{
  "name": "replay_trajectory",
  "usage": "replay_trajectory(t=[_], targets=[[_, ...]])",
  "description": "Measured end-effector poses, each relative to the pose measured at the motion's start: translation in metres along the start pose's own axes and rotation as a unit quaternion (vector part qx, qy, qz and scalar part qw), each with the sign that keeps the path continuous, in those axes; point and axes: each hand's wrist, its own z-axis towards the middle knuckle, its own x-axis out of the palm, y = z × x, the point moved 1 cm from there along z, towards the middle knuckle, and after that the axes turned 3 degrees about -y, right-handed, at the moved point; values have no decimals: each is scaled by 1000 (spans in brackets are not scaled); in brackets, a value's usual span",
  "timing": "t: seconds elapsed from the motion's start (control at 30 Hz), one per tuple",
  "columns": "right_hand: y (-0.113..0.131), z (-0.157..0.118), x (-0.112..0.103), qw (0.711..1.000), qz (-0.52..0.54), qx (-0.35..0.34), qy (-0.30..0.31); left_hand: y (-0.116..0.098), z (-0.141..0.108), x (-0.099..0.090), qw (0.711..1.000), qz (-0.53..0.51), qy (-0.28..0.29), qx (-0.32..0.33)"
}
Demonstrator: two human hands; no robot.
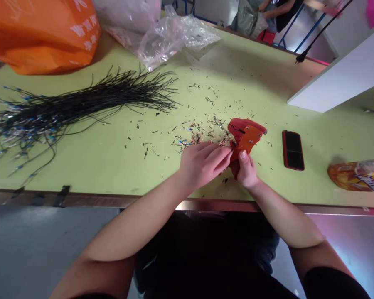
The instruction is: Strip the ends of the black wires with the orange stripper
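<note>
My right hand (247, 169) is wrapped round the handle of a red and orange wire stripper (251, 137), held upright above the table. Close against the tool's left side, my left hand (204, 162) has its fingers pinched together at the jaws; what they hold is too small to make out. Under and around both hands lie short black wire scraps (210, 128), a few with blue bits among them. A long bundle of black wires (90, 99) with blue and silvery ends stretches across the left side of the table.
An orange bag (50, 37) and clear plastic bags (165, 37) lie along the back left. To the right are a phone (293, 150), a bottle (358, 175) and a white panel (339, 79). Another person's arms (279, 10) show beyond the table (112, 166).
</note>
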Motion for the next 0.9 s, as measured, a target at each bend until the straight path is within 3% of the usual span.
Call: replay_trajectory(t=[0.1, 0.37, 0.5, 0.7, 0.8, 0.9], targets=[[8, -1, 5, 997, 1, -57, -52, 0, -1, 0, 1000, 1, 6, -3], [21, 0, 14, 996, 1, -83, -26, 0, -1, 3, 1000, -18, -10, -8], [31, 5, 12, 994, 56, -84, 41, 6, 0, 0, 997, -55, -20, -46], [47, 7, 9, 981, 116, 2, 157, 23, 4, -6, 986, -79, -27, -144], [47, 4, 9, 974, 110, 39, 192, 31, 4, -6, 983, -69, -23, -166], [44, 3, 8, 971, 113, 32, 208, 37, 2, -4, 983, -52, -4, -178]])
